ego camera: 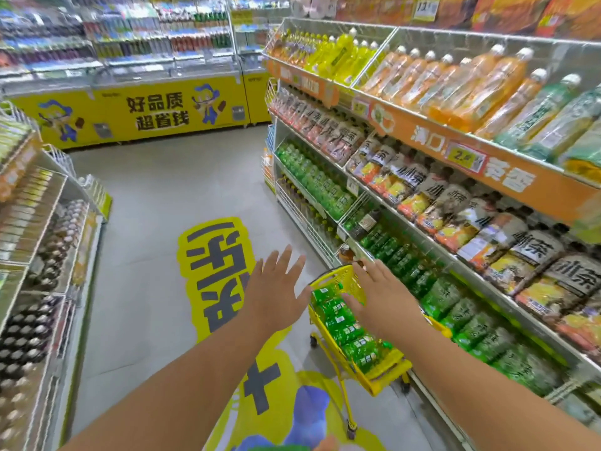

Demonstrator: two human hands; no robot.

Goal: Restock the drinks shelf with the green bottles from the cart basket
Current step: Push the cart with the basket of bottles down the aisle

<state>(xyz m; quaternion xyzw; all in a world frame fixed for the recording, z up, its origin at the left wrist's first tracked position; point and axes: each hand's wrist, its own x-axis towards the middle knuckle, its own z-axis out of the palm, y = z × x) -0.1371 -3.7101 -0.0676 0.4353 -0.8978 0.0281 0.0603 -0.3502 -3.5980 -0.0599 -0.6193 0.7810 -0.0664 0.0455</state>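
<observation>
A yellow cart basket [383,372] stands on the floor against the right-hand shelving, filled with several green bottles [344,323] lying on their sides. My right hand [380,297] hovers flat over the basket's far end, fingers spread, holding nothing. My left hand [276,288] is stretched out just left of the basket's rim, fingers spread and empty. The drinks shelf [481,288] to the right holds rows of matching green bottles [455,304] at lower level.
Upper right shelves carry orange, yellow and tea bottles [455,89]. A left shelving unit [39,255] holds dark bottles. Yellow chest freezers [156,109] close the aisle's far end. The grey floor [146,222] bears a large yellow sticker.
</observation>
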